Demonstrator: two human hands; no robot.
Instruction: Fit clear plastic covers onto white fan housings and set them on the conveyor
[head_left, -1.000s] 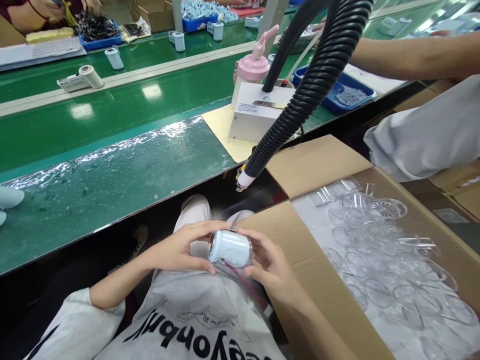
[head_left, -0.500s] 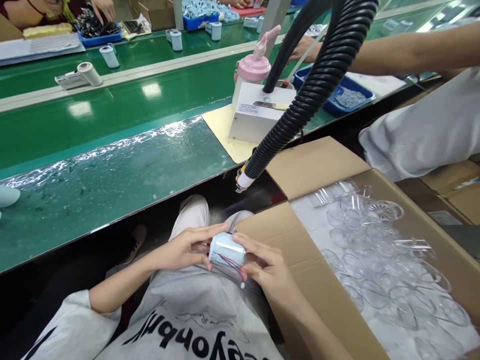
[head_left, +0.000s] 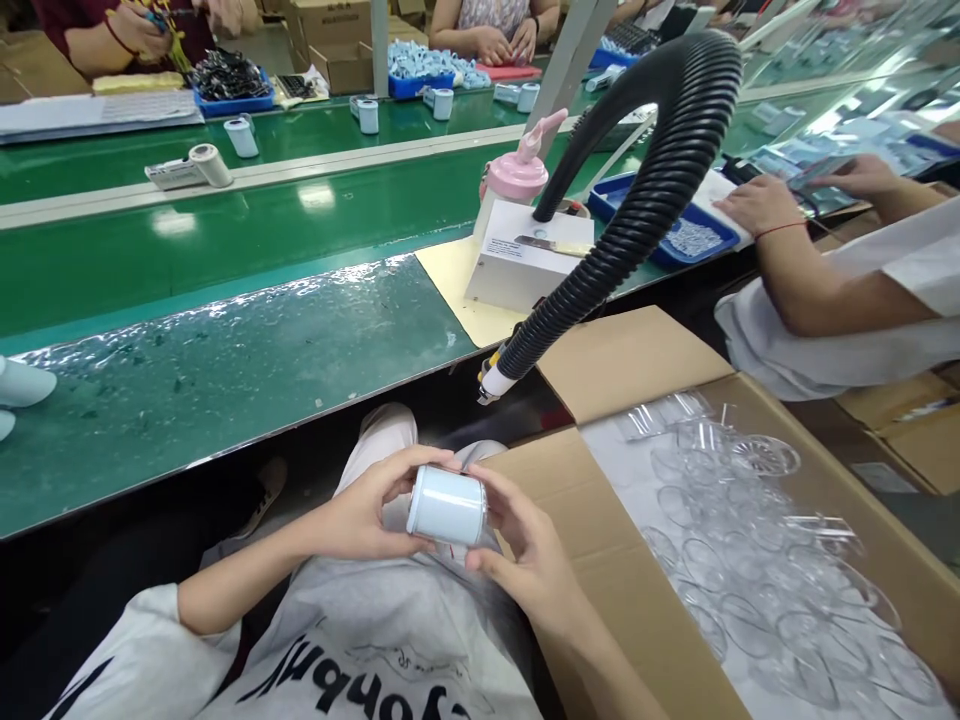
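At the left edge of my view, pale blue rounded pieces (head_left: pixel 26 382) lie on the green desk (head_left: pixel 285 350), partly cut off. Farther back, a white cylinder (head_left: pixel 211 166) tilts just beside a small printed carton (head_left: pixel 174 176). Next I see the left hand (head_left: pixel 367 510), its fingers above and thumb below, clamped on the left end of a pale blue cylindrical housing (head_left: pixel 448 507). The housing lies sideways over the person's lap, near the desk edge. The right hand (head_left: pixel 525 545) curls around its other end, the two hands apart with the housing between them. Beyond, a white box-shaped device (head_left: pixel 525 262) sits before a pink-lidded bottle (head_left: pixel 517 178), and a black corrugated hose (head_left: pixel 637 235) arches over toward me. Further right, I have an open cardboard box (head_left: pixel 630 365) holding clear plastic covers (head_left: pixel 765 560); behind it are a blue tray (head_left: pixel 701 255) of small white pieces and a co-worker's hands (head_left: pixel 765 205).
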